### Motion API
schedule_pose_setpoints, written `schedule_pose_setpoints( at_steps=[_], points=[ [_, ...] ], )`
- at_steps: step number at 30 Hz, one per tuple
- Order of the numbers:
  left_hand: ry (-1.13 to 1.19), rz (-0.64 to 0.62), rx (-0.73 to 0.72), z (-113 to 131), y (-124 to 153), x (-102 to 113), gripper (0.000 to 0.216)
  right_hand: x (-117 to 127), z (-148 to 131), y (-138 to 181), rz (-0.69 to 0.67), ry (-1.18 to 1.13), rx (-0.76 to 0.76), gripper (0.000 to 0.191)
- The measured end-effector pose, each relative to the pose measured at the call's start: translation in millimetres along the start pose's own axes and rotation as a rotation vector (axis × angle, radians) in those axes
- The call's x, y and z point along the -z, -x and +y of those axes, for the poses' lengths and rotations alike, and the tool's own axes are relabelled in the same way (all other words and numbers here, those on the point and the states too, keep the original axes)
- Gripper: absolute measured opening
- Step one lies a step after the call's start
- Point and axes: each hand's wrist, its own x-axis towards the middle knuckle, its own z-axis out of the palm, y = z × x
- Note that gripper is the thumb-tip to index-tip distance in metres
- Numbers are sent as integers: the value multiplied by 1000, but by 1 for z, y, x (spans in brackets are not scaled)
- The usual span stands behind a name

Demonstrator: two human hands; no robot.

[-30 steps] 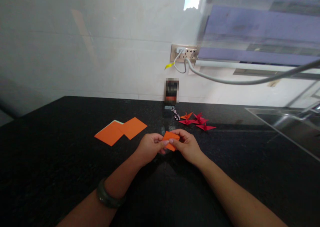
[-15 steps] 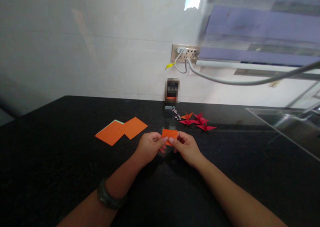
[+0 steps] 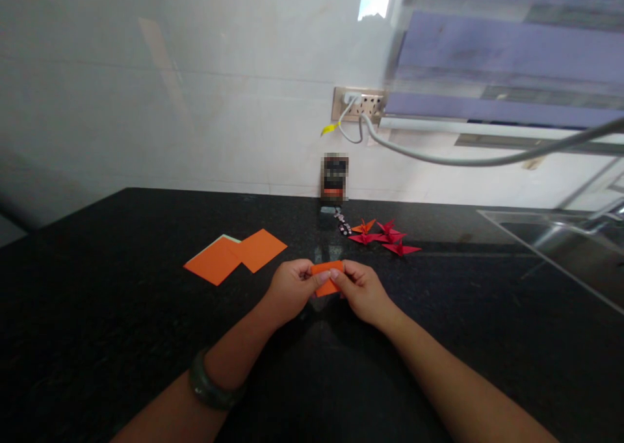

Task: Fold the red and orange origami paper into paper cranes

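A small folded piece of orange origami paper (image 3: 327, 288) is pinched between both hands above the dark countertop. My left hand (image 3: 292, 291) grips its left side, thumb on the face toward me and fingers curled behind. On the right side, my right hand (image 3: 363, 291) holds it the same way, and the two thumb tips nearly meet at its middle. Flat sheets of orange paper (image 3: 214, 261) lie to the left, with a pale edge showing beneath. Several folded red paper cranes (image 3: 401, 249) and an orange paper crane (image 3: 364, 227) rest beyond my right hand.
A phone-like upright object (image 3: 334, 177), blurred out, leans against the wall with a beaded strap (image 3: 344, 224) before it. A wall socket (image 3: 358, 105) has a white plug, and a grey cable (image 3: 453, 161) runs right. A sink (image 3: 560, 248) is set into the counter (image 3: 121, 313) at right.
The folded orange paper has tilted and come slightly lower, its upper edge now bent over toward me. Both hands keep their hold, with the thumbs a little closer together.
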Motion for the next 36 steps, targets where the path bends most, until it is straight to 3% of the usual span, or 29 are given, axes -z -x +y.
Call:
schedule_pose_setpoints(
  at_steps=[9, 15, 22, 26, 29, 33, 36],
  points=[
    [26, -16, 47, 4, 1, -1, 51, 0, -2, 0, -27, 19, -1, 26],
    [-34, -43, -39, -1, -2, 1, 32, 0, 0, 0, -43, -27, -36, 25],
    [-59, -127, -30, 3, 1, 0, 34, -1, 0, -1, 106, -19, -55, 30],
    [-50, -51, 10, 3, 0, 0, 34, 0, 0, -3, 90, -158, -140, 41],
    [-24, 58, 22, 0, -3, 0, 32, 0, 1, -4, 14, -244, -211, 37],
    [49, 57, 17, -3, -4, -1, 27, -3, 1, -4, -74, -215, -232, 28],
    [40, 49, 9, -3, -3, -2, 25, -4, 2, -3, -60, -206, -223, 23]
  ],
)
